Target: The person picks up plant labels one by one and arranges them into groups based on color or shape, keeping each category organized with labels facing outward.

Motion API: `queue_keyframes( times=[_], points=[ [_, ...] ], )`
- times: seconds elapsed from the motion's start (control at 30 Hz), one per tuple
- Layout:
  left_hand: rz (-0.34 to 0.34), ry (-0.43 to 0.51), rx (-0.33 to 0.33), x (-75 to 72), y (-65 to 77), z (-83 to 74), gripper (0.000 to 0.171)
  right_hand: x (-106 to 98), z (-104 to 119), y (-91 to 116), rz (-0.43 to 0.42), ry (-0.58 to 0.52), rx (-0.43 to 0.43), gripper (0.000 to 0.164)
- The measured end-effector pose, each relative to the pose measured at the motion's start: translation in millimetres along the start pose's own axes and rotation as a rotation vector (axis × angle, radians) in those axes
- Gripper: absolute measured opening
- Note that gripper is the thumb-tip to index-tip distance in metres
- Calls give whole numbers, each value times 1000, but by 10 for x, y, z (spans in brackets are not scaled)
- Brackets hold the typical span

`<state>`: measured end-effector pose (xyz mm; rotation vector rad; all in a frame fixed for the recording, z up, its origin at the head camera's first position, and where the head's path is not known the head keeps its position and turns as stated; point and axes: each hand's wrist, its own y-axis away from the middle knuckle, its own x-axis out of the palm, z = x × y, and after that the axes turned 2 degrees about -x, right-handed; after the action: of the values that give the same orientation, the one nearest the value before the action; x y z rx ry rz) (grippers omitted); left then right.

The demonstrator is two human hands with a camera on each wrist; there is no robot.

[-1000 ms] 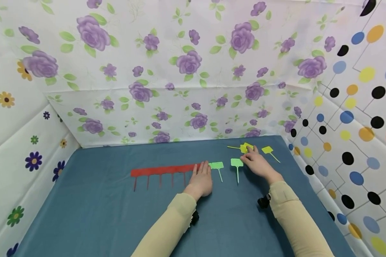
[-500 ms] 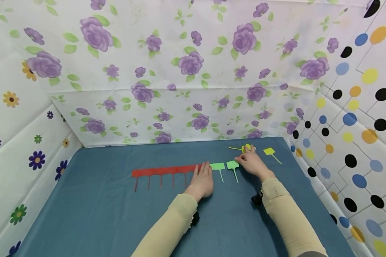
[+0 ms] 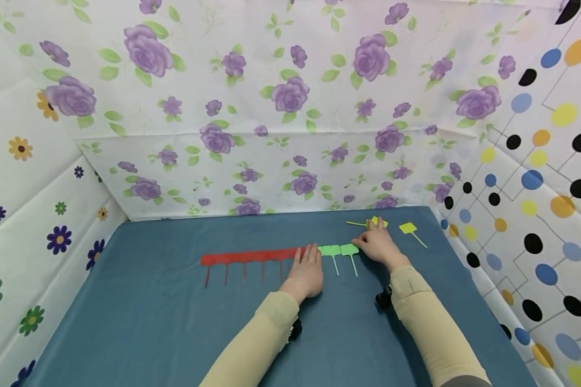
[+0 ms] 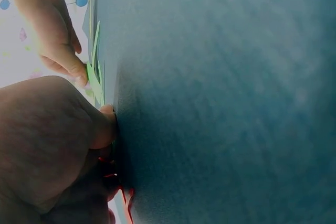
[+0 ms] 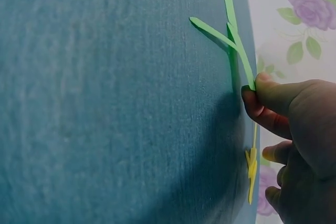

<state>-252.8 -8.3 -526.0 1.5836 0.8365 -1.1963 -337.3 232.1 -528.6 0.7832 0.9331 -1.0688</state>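
Note:
A row of red T-shaped plant labels (image 3: 252, 257) lies edge to edge on the blue cloth, stems toward me. My left hand (image 3: 308, 272) rests with straight fingers over the row's right end, hiding where red meets green. Just right of it lies a green plant label (image 3: 331, 250). My right hand (image 3: 378, 246) pinches another green plant label (image 3: 349, 250) by its right edge. In the right wrist view, thumb and forefinger grip this held label (image 5: 244, 64), its head tilted up off the cloth. Its left edge is right at the neighbouring green one.
Several yellow plant labels (image 3: 381, 221) lie overlapping behind my right fingers, partly hidden. A single yellow label (image 3: 409, 228) lies farther right. The blue cloth (image 3: 140, 301) meets a flowered sheet (image 3: 252, 177) at the back and a dotted sheet (image 3: 537, 215) at the right.
My right hand has moved left with the pinched green label, closing the gap to the green one beside my left hand. The left hand stays on the row.

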Motion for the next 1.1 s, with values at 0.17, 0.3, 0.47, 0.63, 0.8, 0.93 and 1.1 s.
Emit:
queue_keyframes(
  times=[0.17, 0.3, 0.47, 0.63, 0.8, 0.93, 1.1],
  points=[
    [6, -2, -5, 15, -17, -13, 60, 13, 6, 5, 5, 25, 12, 35],
    [4, -3, -8, 23, -25, -16, 60, -1, 22, 10, 9, 24, 19, 37],
    [-1, 1, -2, 31, -31, -16, 59, -13, 23, 5, 12, 16, 34, 36],
    [-1, 9, 0, 31, -33, -11, 59, -8, 8, -1, 2, 4, 38, 36],
    [-3, 5, 1, 28, -35, -6, 59, -4, 0, 0, -9, -23, 38, 39],
    [-3, 3, 1, 33, -37, 1, 59, 1, -1, 3, -13, -36, 39, 37],
    [-9, 4, -2, 34, -35, 5, 59, 15, 15, 2, -25, -45, 53, 33]
  ],
)
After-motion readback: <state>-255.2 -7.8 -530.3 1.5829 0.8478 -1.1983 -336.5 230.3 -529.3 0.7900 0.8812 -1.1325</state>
